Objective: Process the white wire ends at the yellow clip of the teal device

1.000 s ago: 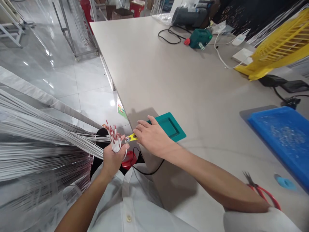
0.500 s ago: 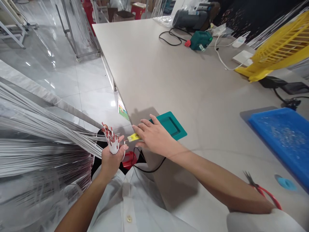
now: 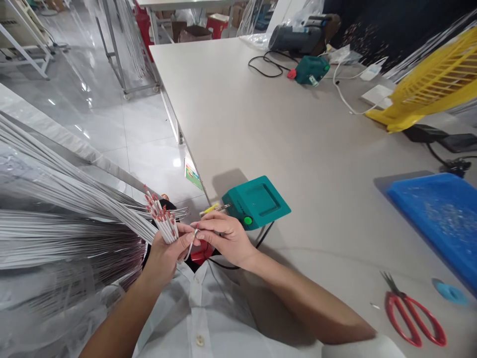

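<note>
A bundle of white cables [image 3: 166, 226] with reddish wire tips is gripped upright in my left hand [image 3: 167, 251]. One white cable [image 3: 194, 236] stands apart from the bundle, its end between my left thumb and the fingertips of my right hand [image 3: 227, 238]. My right hand is closed in a pinch on that end; the fingers partly hide it. Just beyond my right hand sits a green device [image 3: 244, 199] at the table's edge, with a green button [image 3: 248, 220] and a yellow piece [image 3: 209, 209] at its front.
Long white cables [image 3: 74, 184] hang in a thick mass on the left. On the table [image 3: 298, 134] lie red-handled scissors [image 3: 410, 311], a blue tray [image 3: 439, 214], a blue ring [image 3: 450, 292], a yellow fan [image 3: 428, 84], and a second green device [image 3: 312, 69].
My right hand has moved from the front of the green device down-left to my left hand, and now pinches a cable end. The device's button has come into view.
</note>
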Action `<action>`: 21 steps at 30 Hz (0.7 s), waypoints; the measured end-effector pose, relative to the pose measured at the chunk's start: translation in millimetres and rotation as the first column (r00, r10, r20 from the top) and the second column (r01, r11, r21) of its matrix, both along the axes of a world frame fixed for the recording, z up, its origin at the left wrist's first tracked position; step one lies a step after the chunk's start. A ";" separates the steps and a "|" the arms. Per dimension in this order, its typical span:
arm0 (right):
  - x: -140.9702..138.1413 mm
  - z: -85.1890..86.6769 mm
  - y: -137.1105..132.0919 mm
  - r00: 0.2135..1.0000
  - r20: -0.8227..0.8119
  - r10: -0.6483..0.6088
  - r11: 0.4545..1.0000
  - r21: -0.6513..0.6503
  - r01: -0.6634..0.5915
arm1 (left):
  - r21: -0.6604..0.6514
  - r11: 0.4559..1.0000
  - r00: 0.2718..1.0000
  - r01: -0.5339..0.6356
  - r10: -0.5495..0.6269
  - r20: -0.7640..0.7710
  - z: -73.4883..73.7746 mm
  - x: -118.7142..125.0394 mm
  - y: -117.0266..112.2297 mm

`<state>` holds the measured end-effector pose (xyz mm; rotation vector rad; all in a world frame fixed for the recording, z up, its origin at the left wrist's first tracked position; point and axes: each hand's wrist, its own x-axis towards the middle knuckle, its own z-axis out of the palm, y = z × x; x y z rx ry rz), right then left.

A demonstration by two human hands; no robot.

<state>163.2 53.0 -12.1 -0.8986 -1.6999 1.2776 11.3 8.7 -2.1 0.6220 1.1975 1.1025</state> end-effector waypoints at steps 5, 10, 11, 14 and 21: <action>-8.8 -4.9 -3.7 0.980 -0.188 -0.070 0.970 -0.243 0.023 | -0.006 0.998 0.998 0.058 -0.058 -0.031 -2.3 -1.0 -0.6; -12.9 -8.5 -10.0 0.929 -0.349 -0.120 0.765 -0.629 -0.137 | -0.004 0.995 0.991 0.104 -0.104 -0.084 -8.9 -0.9 0.8; -11.5 -7.4 -9.8 0.941 -0.327 -0.091 0.778 -0.613 -0.138 | -0.009 0.994 0.989 0.113 -0.113 -0.093 -10.8 -0.9 0.9; -4.2 0.4 -7.6 0.995 -0.101 -0.008 0.960 -0.278 -0.021 | -0.015 0.995 0.985 0.097 -0.098 -0.143 -15.5 -2.3 1.0; -3.0 11.2 -8.2 0.963 0.175 -0.203 0.943 0.300 0.144 | 0.024 0.989 0.953 0.145 -0.133 -0.271 -10.9 -2.1 3.2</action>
